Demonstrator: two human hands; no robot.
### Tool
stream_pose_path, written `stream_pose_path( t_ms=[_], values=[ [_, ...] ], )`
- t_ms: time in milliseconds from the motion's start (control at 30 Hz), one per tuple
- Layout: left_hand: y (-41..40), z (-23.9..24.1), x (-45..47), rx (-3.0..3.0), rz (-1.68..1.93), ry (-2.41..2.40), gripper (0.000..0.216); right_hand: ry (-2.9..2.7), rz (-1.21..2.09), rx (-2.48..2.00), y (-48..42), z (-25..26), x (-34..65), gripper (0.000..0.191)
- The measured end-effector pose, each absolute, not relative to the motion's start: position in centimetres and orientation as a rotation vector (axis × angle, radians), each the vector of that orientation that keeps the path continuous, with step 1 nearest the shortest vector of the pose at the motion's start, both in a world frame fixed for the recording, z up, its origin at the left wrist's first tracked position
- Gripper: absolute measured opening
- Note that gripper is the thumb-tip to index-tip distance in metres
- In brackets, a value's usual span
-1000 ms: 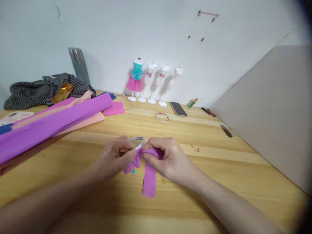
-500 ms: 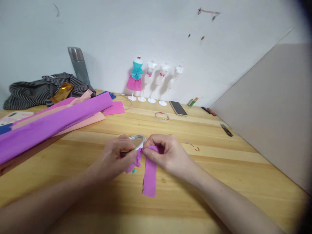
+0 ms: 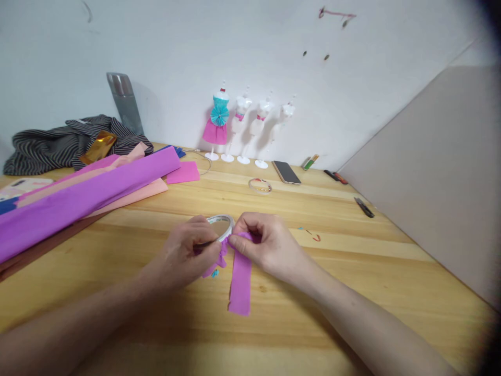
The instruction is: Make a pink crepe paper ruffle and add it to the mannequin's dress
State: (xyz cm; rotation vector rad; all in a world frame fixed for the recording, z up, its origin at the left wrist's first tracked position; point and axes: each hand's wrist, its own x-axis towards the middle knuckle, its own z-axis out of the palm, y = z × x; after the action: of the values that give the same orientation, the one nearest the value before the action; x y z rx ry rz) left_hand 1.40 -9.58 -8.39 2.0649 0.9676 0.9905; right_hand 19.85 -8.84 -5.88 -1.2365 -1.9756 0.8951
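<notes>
A purple crepe paper strip runs between my two hands above the table. Its left part is gathered into ruffles, and its right part hangs down flat. My left hand is closed, thumb and fingers pinching the ruffled end. Closed too, my right hand pinches the strip just past the ruffles. Right behind the fingers is a roll of tape, partly hidden by my left hand; whether a hand touches it I cannot tell. Small blue scraps lie below the ruffles.
Rolled purple paper and a striped cloth lie at left. Several small dress forms stand along the wall. A phone, a tape ring and a box cutter lie toward the back and right.
Almost nothing differs. Both hands keep their pinch on the purple strip, with only a very slight shift of the fingers and of the whole view.
</notes>
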Motion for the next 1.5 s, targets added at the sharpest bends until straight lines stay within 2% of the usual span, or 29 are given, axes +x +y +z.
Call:
stream_pose_path(
  t_ms=[200,300,500,567,633,733,833,967,1000,1200,1500],
  values=[
    [-9.1,-8.7,1.3,2.245,1.036,0.886,0.039,-1.963,0.89,-1.257,-8.8,-6.2,19.7,0.022],
    [-8.9,-8.3,1.1,2.288,1.039,0.822,0.038,-1.966,0.897,-1.202,-8.7,-6.0,19.9,0.008],
    [-8.9,-7.2,0.2,2.285,0.904,0.807,0.033,-2.03,1.344,-1.032,-8.2,-5.9,20.3,0.011],
    [-8.7,-7.3,-0.3,2.252,1.066,0.865,0.027,-1.882,1.415,-1.087,-7.9,-6.0,20.3,0.018],
    [-8.3,-7.7,-0.9,2.157,1.417,0.906,0.022,-1.714,1.443,-1.113,-7.4,-6.1,20.4,0.022],
    [-7.6,-8.6,-1.5,1.822,1.832,0.994,0.026,-1.471,1.469,-1.111,-6.9,-6.2,20.5,0.028],
    [-7.6,-9.3,-1.2,1.599,1.624,1.031,0.042,-1.302,1.514,-1.088,-6.8,-6.3,20.5,0.031],
    [-8.7,-9.7,0.7,1.575,1.085,1.04,0.032,-1.21,1.569,-1.026,-7.5,-6.6,19.9,0.032],
    [-9.0,-9.7,1.2,1.559,1.053,1.024,0.031,-1.219,1.569,-1.02,-7.8,-6.7,19.6,0.032],
    [-9.4,-9.7,2.7,1.339,1.16,0.984,0.028,-1.329,1.51,-1.043,-8.7,-6.9,18.7,0.033],
    [-9.9,-9.4,2.4,1.346,1.136,1.065,0.023,-1.425,1.358,-1.106,-8.2,-6.8,19.0,0.031]
  ],
)
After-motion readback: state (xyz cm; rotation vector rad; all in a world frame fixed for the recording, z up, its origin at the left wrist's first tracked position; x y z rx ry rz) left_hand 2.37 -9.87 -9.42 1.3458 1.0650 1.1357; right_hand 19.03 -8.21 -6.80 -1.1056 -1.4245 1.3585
